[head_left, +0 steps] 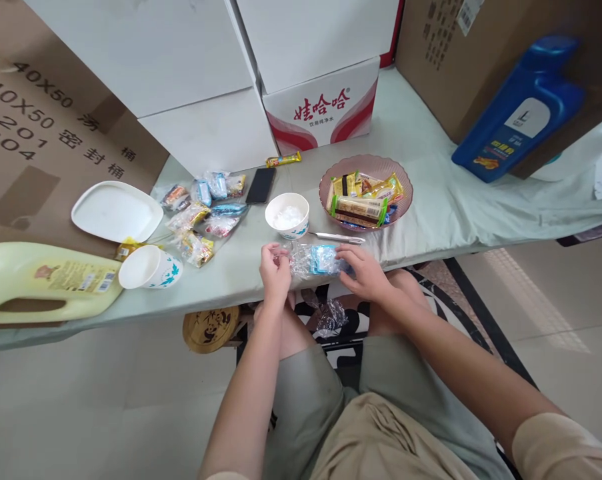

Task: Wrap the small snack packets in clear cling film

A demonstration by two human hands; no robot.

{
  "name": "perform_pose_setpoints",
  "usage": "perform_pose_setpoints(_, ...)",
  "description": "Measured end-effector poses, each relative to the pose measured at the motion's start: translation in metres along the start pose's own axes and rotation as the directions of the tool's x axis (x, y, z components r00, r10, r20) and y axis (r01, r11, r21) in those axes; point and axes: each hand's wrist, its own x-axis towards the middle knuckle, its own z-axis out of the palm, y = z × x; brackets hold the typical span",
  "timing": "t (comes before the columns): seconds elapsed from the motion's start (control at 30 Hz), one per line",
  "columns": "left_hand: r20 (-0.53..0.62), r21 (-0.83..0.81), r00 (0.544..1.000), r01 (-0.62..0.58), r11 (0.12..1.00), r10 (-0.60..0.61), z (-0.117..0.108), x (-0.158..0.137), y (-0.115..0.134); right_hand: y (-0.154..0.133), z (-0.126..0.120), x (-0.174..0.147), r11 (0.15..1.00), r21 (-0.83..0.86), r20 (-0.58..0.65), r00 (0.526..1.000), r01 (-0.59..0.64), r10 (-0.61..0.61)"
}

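Crinkled clear plastic packaging with a light-blue packet (pixel 323 259) lies at the table's front edge, between my two hands. My left hand (pixel 275 268) has its thumb and fingers pinched on the left end of the clear plastic. At the other end, my right hand (pixel 363 270) curls its fingers over the packaging; its fingertips are partly lost in the shine. Just behind is a white paper bowl (pixel 287 215) with clear crumpled plastic inside. A slim white-and-dark tool (pixel 338 237), perhaps a pen or knife, lies beside the bowl.
A pink glass dish (pixel 405 193) holds wrapped snacks. Several snack packets (pixel 195 220) lie left of a black phone (pixel 261 185). Further left are a white tray (pixel 115 212), another paper bowl (pixel 151 267) and a yellow jug (pixel 51 273). A blue bottle (pixel 521 110) stands right; cartons (pixel 325 110) line the back.
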Motion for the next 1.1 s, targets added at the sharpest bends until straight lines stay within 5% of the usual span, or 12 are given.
perform_pose_setpoints(0.13,0.047,0.252,0.997,-0.071,0.965,0.061,0.001,0.009,-0.008,0.003,-0.005,0.008,0.999,0.029,0.066,0.998,-0.013,0.011)
perform_pose_setpoints(0.33,0.064,0.287,0.997,-0.061,0.956,0.044,0.001,0.011,-0.010,0.006,-0.012,0.006,0.980,0.181,0.006,0.997,-0.078,0.078)
perform_pose_setpoints(0.67,0.021,0.079,0.999,0.024,0.997,-0.026,0.006,0.021,-0.009,-0.004,-0.014,0.009,0.918,0.357,-0.210,0.943,-0.173,0.259)
perform_pose_setpoints(0.93,-0.100,-0.256,0.992,0.049,0.966,-0.077,-0.009,0.016,-0.008,0.007,-0.016,0.004,0.788,0.521,-0.319,0.782,-0.328,0.536)
perform_pose_setpoints(1.0,-0.121,-0.178,0.992,0.021,0.984,-0.043,-0.013,0.009,-0.003,0.004,-0.021,0.002,0.823,0.469,-0.357,0.783,-0.322,0.510)
perform_pose_setpoints(1.1,-0.068,0.151,0.981,-0.171,0.974,0.183,-0.014,-0.001,0.002,-0.006,-0.030,-0.001,0.928,0.293,-0.369,0.868,-0.229,0.331)
